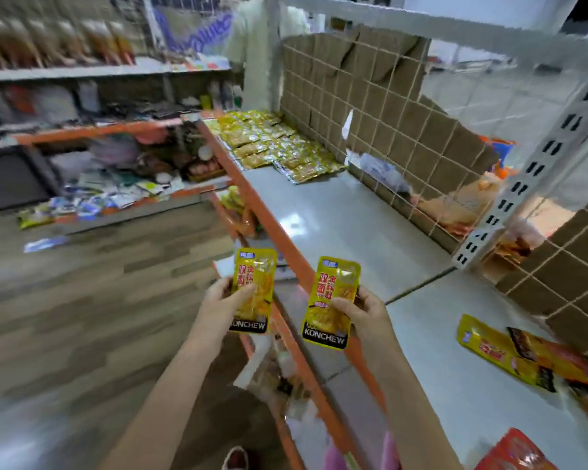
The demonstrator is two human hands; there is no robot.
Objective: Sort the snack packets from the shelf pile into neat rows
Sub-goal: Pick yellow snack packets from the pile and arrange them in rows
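A packet in each hand, out past the shelf edge

My left fingers (243, 293) pinched one yellow packet (253, 288), my right fingers (342, 308) the other packet (331, 301), both held over the floor (82, 283) beside the orange shelf lip (279, 232). Such light pinches risked a slippery pouch dropping; the neat rows (272, 144) lay well apart, the loose pile (523, 361) near my right.

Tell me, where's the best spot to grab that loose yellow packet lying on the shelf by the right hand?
The loose yellow packet lies flat on the shelf, its upper-left end bare and its other end under darker packets. Probably best to pinch that free end from the left, thumb on top, and slide it out.
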